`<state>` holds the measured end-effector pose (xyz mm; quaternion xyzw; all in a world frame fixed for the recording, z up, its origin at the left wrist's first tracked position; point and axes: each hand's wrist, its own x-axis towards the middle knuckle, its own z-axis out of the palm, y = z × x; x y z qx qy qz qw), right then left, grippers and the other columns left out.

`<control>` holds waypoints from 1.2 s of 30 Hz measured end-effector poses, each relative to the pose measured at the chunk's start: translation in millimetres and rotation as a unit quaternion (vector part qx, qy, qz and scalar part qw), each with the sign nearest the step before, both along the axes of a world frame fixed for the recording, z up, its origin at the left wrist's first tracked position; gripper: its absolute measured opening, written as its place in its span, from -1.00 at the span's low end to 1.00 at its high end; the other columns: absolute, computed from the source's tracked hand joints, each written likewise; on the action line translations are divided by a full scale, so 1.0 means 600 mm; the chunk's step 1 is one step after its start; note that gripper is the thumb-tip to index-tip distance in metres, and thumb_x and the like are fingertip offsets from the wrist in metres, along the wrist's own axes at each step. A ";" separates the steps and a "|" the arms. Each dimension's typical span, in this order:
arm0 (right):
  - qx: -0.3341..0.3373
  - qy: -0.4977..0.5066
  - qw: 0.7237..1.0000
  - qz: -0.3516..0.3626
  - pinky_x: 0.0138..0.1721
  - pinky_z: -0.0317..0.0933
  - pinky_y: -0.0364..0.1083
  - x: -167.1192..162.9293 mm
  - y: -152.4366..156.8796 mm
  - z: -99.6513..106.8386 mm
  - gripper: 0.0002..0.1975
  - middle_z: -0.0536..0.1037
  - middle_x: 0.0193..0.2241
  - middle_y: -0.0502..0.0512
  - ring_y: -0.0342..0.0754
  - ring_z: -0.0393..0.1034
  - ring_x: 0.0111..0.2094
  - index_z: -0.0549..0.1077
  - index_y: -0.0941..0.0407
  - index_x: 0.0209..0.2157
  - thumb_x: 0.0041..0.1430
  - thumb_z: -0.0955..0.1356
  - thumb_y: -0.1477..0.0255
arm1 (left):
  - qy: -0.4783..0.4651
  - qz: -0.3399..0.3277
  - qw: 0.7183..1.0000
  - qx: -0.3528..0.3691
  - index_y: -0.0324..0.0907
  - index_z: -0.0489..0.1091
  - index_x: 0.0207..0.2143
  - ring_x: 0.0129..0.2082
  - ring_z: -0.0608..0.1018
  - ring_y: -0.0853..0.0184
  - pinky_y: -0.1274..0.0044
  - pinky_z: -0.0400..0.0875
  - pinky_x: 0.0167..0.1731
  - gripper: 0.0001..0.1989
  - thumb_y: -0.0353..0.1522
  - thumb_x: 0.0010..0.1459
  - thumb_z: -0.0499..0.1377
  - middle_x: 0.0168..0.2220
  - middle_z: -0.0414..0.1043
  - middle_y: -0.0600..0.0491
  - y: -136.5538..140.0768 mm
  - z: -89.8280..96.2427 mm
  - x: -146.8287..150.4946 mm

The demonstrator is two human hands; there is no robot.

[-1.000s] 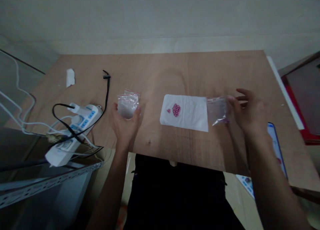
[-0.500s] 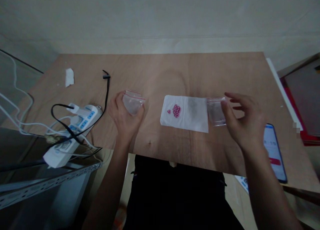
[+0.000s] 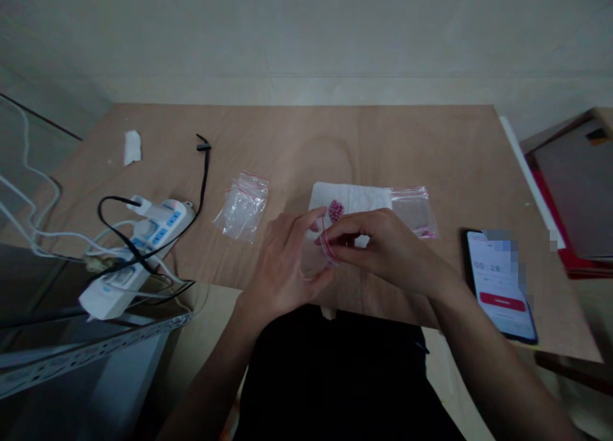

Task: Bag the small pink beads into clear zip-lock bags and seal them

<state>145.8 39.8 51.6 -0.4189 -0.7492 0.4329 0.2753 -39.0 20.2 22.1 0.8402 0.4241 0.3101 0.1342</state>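
My left hand (image 3: 282,262) grips a small clear zip bag (image 3: 311,260) with a red-lined mouth, low over the table's front edge. My right hand (image 3: 383,246) meets it there, thumb and fingertips pinched at the red-lined mouth. Just beyond the hands lies a white sheet of paper or tissue (image 3: 366,197), partly covered by them. A cluster of pink beads (image 3: 336,210) rests on that sheet. Against the sheet's right end is another zip bag (image 3: 410,210), with some pink pieces at its lower corner. To the left of my hands lie several clear zip bags (image 3: 246,205), overlapping.
A phone (image 3: 502,288) with a lit screen lies at the table's right front. At the left edge stands a white power strip (image 3: 138,262) with tangled cables, and a black cable (image 3: 205,173) runs up the table. A white scrap (image 3: 133,147) lies far left.
My left hand has moved right, away from the bag pile, which now lies on the table. My right hand has come left from the right-hand bag. Both hands now meet at one bag.
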 end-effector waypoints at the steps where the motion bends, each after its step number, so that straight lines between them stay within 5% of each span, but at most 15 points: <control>1: -0.016 -0.010 1.000 -0.001 -0.40 0.25 -0.19 -0.002 -0.004 -0.003 -0.90 0.59 -0.49 -0.04 -0.17 0.45 -0.46 0.56 0.14 -0.41 0.04 0.44 0.62 | 0.011 -0.002 1.000 -0.012 -0.14 0.10 0.18 -0.04 0.46 0.10 0.23 0.40 -0.04 -0.29 -0.33 -0.02 0.29 -0.01 0.41 -0.10 -0.004 0.000 0.005; 4: -0.026 -0.052 0.998 -0.012 -0.49 0.15 -0.20 -0.004 -0.021 -0.012 -0.86 0.46 -0.60 -0.09 -0.21 0.33 -0.54 0.49 0.17 -0.54 -0.05 0.50 0.59 | 0.026 0.013 0.999 -0.031 -0.19 0.18 0.07 -0.09 0.49 0.06 0.21 0.43 -0.12 -0.35 -0.34 -0.08 0.31 -0.07 0.44 -0.12 -0.015 -0.008 0.019; 7: 0.002 -0.036 0.999 -0.015 -0.52 0.14 -0.20 0.007 -0.031 -0.030 -0.94 0.44 -0.57 -0.08 -0.20 0.31 -0.53 0.54 0.15 -0.44 0.05 0.48 0.48 | 0.011 0.032 0.999 -0.036 -0.19 0.27 -0.11 -0.23 0.54 0.16 0.32 0.47 -0.23 -0.60 -0.44 -0.03 0.27 -0.23 0.49 -0.05 -0.022 -0.024 0.024; 10: 0.061 -0.017 0.991 -0.114 -0.45 0.25 -0.17 0.031 -0.012 -0.064 -0.90 0.54 -0.41 0.04 -0.15 0.40 -0.44 0.57 0.13 -0.27 0.18 0.39 0.47 | -0.022 0.062 0.997 -0.049 -0.15 0.30 -0.24 -0.32 0.55 0.24 0.39 0.46 -0.29 -0.78 -0.42 0.06 0.26 -0.34 0.49 0.04 -0.025 -0.040 0.019; 13: 0.110 -0.100 0.969 -0.200 -0.34 0.35 -0.09 0.048 0.030 -0.106 -0.81 0.58 -0.28 0.16 -0.09 0.46 -0.39 0.57 0.17 -0.20 0.18 0.34 0.57 | -0.045 0.081 0.994 -0.065 -0.13 0.31 -0.29 -0.37 0.55 0.28 0.42 0.46 -0.31 -0.81 -0.37 0.09 0.29 -0.38 0.48 0.08 -0.028 -0.048 0.012; 18: 0.135 -0.224 0.959 -0.112 -0.09 0.38 0.02 0.043 0.086 -0.146 -0.70 0.58 -0.11 0.25 0.05 0.50 -0.14 0.58 0.16 -0.12 0.19 0.28 0.62 | -0.052 0.079 0.993 -0.074 -0.14 0.33 -0.29 -0.35 0.56 0.31 0.46 0.46 -0.31 -0.83 -0.39 0.09 0.28 -0.37 0.50 0.09 -0.030 -0.048 0.006; 36: 0.126 -0.328 0.925 -0.146 -0.20 0.31 -0.01 0.044 0.087 -0.134 -0.73 0.61 -0.22 0.32 0.10 0.51 -0.23 0.59 0.23 -0.20 0.25 0.25 0.55 | -0.054 0.093 0.990 -0.089 -0.14 0.37 -0.34 -0.36 0.57 0.31 0.46 0.47 -0.32 -0.88 -0.39 0.10 0.28 -0.38 0.54 0.08 -0.027 -0.061 -0.013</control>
